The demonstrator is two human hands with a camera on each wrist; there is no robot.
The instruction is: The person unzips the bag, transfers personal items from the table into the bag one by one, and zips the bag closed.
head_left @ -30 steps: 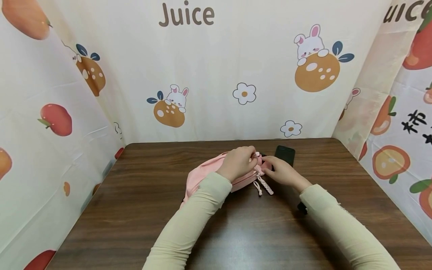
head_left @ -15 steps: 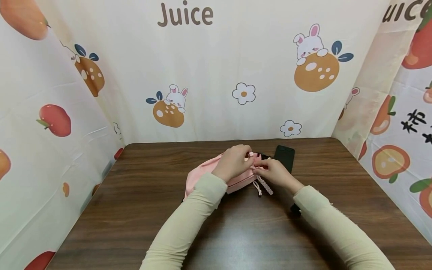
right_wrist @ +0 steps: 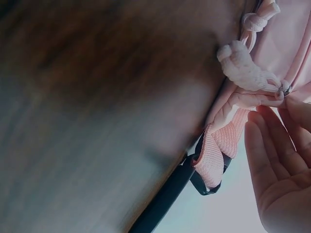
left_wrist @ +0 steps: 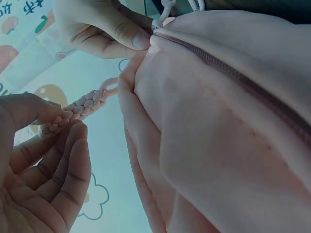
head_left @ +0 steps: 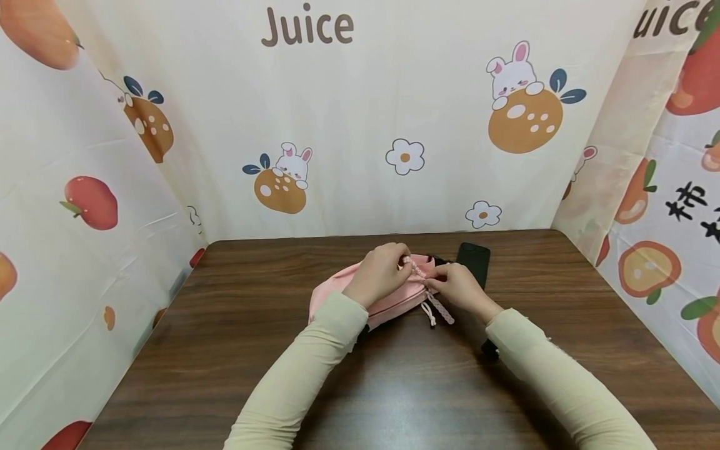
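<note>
A pink fabric bag (head_left: 332, 292) lies on the table under both hands. My left hand (head_left: 378, 274) pinches a braided cord zipper pull (left_wrist: 85, 108) between thumb and fingers, its thin loop stretched towards the bag. At the bag's right end, my right hand (head_left: 458, 287) pinches the fabric by the end of a zipper (left_wrist: 228, 73). The zipper's teeth look closed in the left wrist view. A second braided pull (right_wrist: 243, 68) hangs near the right fingers, with a knotted white cord (right_wrist: 255, 23) beside it. The head view hides part of the bag behind my left hand.
A black phone (head_left: 474, 261) lies on the wooden table (head_left: 236, 337) behind my right hand. Pink webbing with a black buckle (right_wrist: 206, 182) sticks out from the bag's end. A dark strap piece (head_left: 490, 349) lies below my right wrist. Printed curtains (head_left: 349, 112) enclose the table.
My left hand has moved left, drawing the braided pull into a stretched line. My right hand has also shifted left, closer in on the bag's end. The phone stays where it was.
</note>
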